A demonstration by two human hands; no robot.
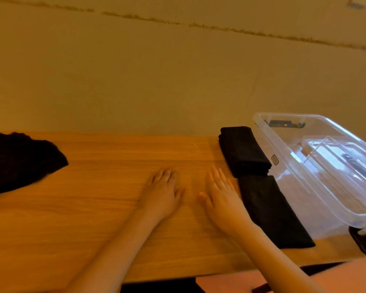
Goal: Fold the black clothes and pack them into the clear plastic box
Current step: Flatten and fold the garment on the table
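On the wooden table (93, 218), the left hand (163, 193) and right hand (222, 197) lie flat, holding nothing. A small label (275, 159) on the clear plastic box (287, 166) is too tiny to read.

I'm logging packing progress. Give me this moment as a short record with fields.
left hand: flat on the table, holding nothing
right hand: flat on the table, holding nothing
folded clothes: far bundle and near bundle, beside the clear box
unfolded pile: far left
box contents: no clothes visible
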